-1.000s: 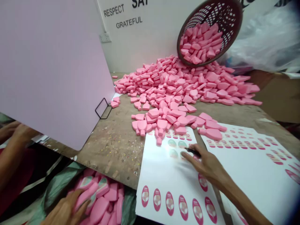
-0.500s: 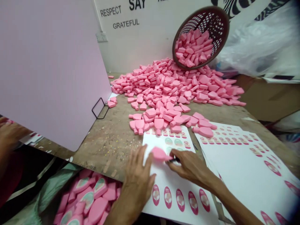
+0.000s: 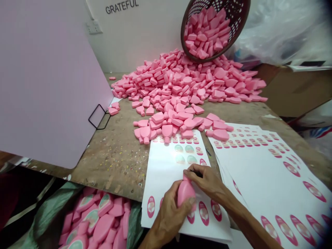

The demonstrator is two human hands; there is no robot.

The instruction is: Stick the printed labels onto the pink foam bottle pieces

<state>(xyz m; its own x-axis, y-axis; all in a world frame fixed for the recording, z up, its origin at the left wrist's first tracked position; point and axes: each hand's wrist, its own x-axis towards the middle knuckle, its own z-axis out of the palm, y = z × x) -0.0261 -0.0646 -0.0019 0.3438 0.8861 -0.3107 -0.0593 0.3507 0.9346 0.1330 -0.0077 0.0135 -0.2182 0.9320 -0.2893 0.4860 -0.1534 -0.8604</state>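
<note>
My left hand (image 3: 169, 211) is wrapped round the body of a small pink bottle (image 3: 186, 190), with the thumb across its lower end. At the narrow neck, the fingers of my right hand (image 3: 203, 178) are pinched; something dark shows between them, too little to name. Both hands are over a white sticker sheet (image 3: 166, 173) printed with pink oval labels (image 3: 203, 213) and round green ones. Beyond the sheet, several loose pink bottles (image 3: 167, 131) overlap its far edge.
A large heap of pink bottles (image 3: 176, 79) spreads below a tipped brown basket (image 3: 215, 57). More sticker sheets (image 3: 249, 166) lie at the right. A pale pink panel (image 3: 52, 86) stands left. Below the table edge, a green sack (image 3: 55, 207) holds labelled bottles.
The pink bottle has come nearer to me and turned neck-away. My left hand has gone from spread fingers to holding its body. The view has tilted down.
</note>
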